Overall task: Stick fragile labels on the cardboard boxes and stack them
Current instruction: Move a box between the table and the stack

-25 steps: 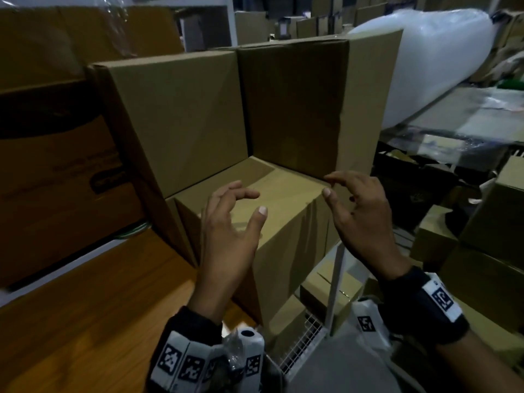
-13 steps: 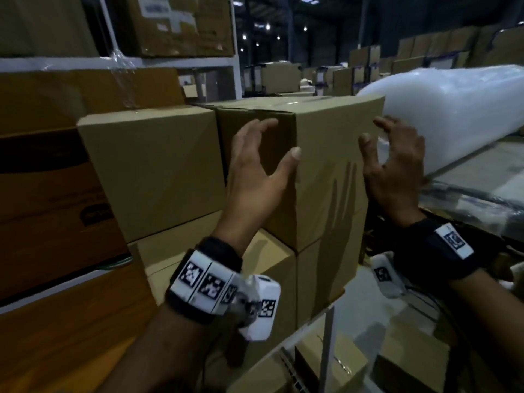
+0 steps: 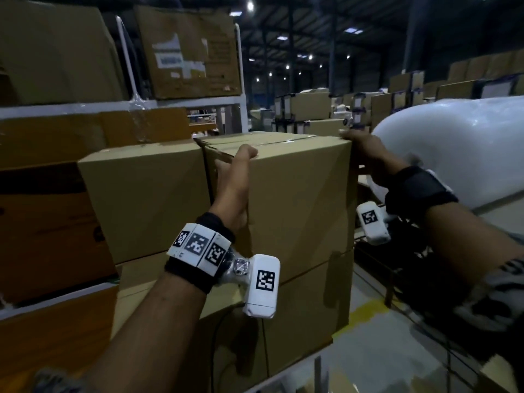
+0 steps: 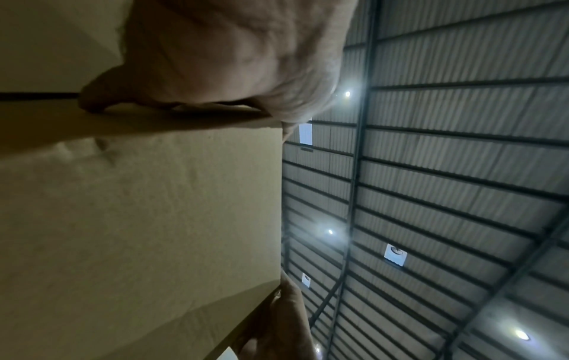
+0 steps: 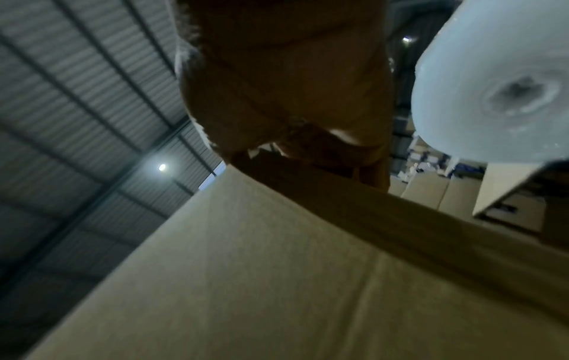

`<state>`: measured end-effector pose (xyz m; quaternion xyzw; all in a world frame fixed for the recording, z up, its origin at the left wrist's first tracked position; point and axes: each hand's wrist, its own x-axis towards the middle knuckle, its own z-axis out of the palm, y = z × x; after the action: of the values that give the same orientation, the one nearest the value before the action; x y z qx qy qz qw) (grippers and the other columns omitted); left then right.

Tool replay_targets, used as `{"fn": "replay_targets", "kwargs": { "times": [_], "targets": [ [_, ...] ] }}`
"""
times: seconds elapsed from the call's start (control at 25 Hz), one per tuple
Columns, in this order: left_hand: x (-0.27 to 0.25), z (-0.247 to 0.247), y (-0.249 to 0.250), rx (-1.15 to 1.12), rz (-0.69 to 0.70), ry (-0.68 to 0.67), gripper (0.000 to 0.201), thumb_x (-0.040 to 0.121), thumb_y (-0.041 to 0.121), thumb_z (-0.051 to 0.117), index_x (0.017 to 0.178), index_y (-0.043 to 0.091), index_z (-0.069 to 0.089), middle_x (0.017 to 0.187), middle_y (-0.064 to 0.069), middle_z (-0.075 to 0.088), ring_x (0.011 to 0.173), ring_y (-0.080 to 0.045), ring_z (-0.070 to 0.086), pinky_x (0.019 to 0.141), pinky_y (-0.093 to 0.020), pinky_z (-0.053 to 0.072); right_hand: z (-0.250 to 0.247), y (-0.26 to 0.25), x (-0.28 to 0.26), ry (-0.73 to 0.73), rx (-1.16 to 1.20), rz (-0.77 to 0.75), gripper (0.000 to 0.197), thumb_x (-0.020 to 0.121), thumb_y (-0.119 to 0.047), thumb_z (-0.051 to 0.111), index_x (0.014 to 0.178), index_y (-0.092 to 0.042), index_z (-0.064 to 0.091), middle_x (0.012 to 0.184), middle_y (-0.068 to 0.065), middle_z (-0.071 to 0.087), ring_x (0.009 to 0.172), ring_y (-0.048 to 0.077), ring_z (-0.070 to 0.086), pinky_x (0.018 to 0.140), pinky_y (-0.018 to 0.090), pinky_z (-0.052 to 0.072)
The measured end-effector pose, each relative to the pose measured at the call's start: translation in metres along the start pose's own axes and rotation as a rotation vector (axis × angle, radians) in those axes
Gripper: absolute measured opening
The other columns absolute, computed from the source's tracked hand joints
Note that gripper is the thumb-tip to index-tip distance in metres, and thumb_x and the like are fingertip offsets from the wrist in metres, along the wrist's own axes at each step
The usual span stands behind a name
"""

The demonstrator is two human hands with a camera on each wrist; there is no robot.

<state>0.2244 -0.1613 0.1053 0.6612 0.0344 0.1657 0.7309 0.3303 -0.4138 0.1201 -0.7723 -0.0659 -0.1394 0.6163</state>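
A plain brown cardboard box (image 3: pixel 297 199) sits on top of a second box (image 3: pixel 309 304) in the head view. My left hand (image 3: pixel 236 165) lies against the upper box's left side, its fingers hooked over the top edge. At the top right corner my right hand (image 3: pixel 358 150) grips the same box, fingers curled over the rim. The left wrist view shows the left hand (image 4: pixel 215 61) on the box (image 4: pixel 138 207), with the right hand (image 4: pixel 277 324) at the far corner. In the right wrist view the right hand (image 5: pixel 283 85) sits on the box (image 5: pixel 246 280) edge. No label shows.
Another cardboard box (image 3: pixel 141 199) stands tight against the left of the held one. Shelving with large cartons (image 3: pixel 187 52) rises behind. A big white bubble-wrap roll (image 3: pixel 459 148) lies close on the right. Bare floor (image 3: pixel 377 350) shows at lower right.
Both hands rose from in front of the lower box to the upper box. They were spread open near it half a second ago and now hold its top edge.
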Motion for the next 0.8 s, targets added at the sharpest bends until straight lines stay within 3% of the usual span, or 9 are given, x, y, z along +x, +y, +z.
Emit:
{"fn": "replay_targets", "kwargs": {
  "times": [0.12, 0.24, 0.32, 0.4, 0.48, 0.6, 0.64, 0.72, 0.8],
  "targets": [
    [0.001, -0.003, 0.003, -0.046, -0.114, -0.045, 0.066, 0.084, 0.055, 0.062, 0.136, 0.016, 0.050, 0.115, -0.018, 0.072, 0.086, -0.028, 0.072, 0.055, -0.035, 0.057, -0.007, -0.007, -0.001, -0.202, 0.079, 0.107, 0.030, 0.102, -0.043, 0.055, 0.108, -0.015, 0.060, 0.092, 0.007, 0.059, 0.080, 0.018, 0.058, 0.067, 0.032, 0.047],
    [0.001, -0.009, 0.018, -0.064, -0.206, -0.054, 0.036, 0.092, 0.047, 0.060, 0.109, 0.015, 0.063, 0.068, -0.004, 0.073, 0.073, -0.022, 0.067, 0.063, -0.032, 0.052, -0.024, -0.020, 0.001, -0.283, 0.125, 0.213, 0.023, 0.100, -0.036, 0.059, 0.101, -0.013, 0.063, 0.081, 0.006, 0.056, 0.068, 0.018, 0.058, 0.060, 0.031, 0.051],
    [0.000, -0.013, 0.029, -0.033, -0.243, -0.021, 0.026, 0.093, 0.040, 0.064, 0.096, 0.015, 0.060, 0.054, -0.002, 0.066, 0.071, -0.020, 0.061, 0.066, -0.033, 0.047, -0.029, -0.030, 0.001, -0.359, 0.107, 0.275, 0.021, 0.101, -0.032, 0.056, 0.102, -0.012, 0.062, 0.080, 0.007, 0.055, 0.068, 0.020, 0.058, 0.059, 0.033, 0.052],
    [-0.008, -0.014, 0.037, 0.000, -0.249, -0.003, 0.025, 0.092, 0.037, 0.067, 0.096, 0.014, 0.057, 0.058, -0.003, 0.063, 0.073, -0.020, 0.056, 0.069, -0.036, 0.047, -0.029, -0.041, -0.004, -0.395, 0.048, 0.304, 0.022, 0.101, -0.031, 0.052, 0.107, -0.011, 0.060, 0.082, 0.008, 0.054, 0.072, 0.022, 0.056, 0.067, 0.038, 0.049],
    [-0.010, -0.020, 0.039, 0.016, -0.251, -0.003, 0.030, 0.091, 0.037, 0.068, 0.106, 0.013, 0.057, 0.068, -0.003, 0.059, 0.072, -0.020, 0.054, 0.080, -0.043, 0.050, -0.029, -0.049, -0.004, -0.397, 0.034, 0.315, 0.030, 0.101, -0.032, 0.054, 0.120, -0.009, 0.057, 0.084, 0.009, 0.056, 0.075, 0.023, 0.056, 0.071, 0.039, 0.049],
    [-0.017, -0.039, 0.045, 0.028, -0.219, 0.002, 0.031, 0.089, 0.040, 0.067, 0.106, 0.015, 0.061, 0.059, 0.003, 0.056, 0.073, -0.021, 0.054, 0.101, -0.053, 0.046, -0.030, -0.057, -0.004, -0.425, 0.054, 0.291, 0.052, 0.100, -0.041, 0.060, 0.142, -0.011, 0.052, 0.104, 0.011, 0.058, 0.086, 0.026, 0.059, 0.081, 0.046, 0.051],
    [-0.018, -0.048, 0.047, 0.040, -0.202, 0.004, 0.038, 0.089, 0.041, 0.068, 0.114, 0.013, 0.062, 0.064, 0.001, 0.060, 0.080, -0.023, 0.058, 0.102, -0.054, 0.046, -0.031, -0.059, -0.007, -0.445, 0.074, 0.281, 0.056, 0.099, -0.041, 0.060, 0.145, -0.011, 0.049, 0.106, 0.011, 0.057, 0.087, 0.026, 0.059, 0.080, 0.047, 0.052],
    [-0.023, -0.066, 0.054, 0.056, -0.172, -0.017, 0.050, 0.088, 0.042, 0.069, 0.128, 0.014, 0.061, 0.085, -0.004, 0.068, 0.093, -0.026, 0.063, 0.093, -0.050, 0.051, -0.029, -0.066, -0.019, -0.520, 0.160, 0.281, 0.058, 0.094, -0.038, 0.065, 0.144, -0.012, 0.050, 0.096, 0.007, 0.058, 0.081, 0.022, 0.058, 0.067, 0.038, 0.055],
    [-0.028, -0.086, 0.060, 0.068, -0.160, -0.016, 0.050, 0.087, 0.043, 0.072, 0.128, 0.016, 0.061, 0.084, -0.003, 0.069, 0.089, -0.024, 0.065, 0.076, -0.042, 0.054, -0.023, -0.073, -0.035, -0.580, 0.220, 0.280, 0.059, 0.085, -0.037, 0.071, 0.137, -0.013, 0.053, 0.087, 0.004, 0.060, 0.076, 0.017, 0.059, 0.063, 0.027, 0.050]
  ]
}}
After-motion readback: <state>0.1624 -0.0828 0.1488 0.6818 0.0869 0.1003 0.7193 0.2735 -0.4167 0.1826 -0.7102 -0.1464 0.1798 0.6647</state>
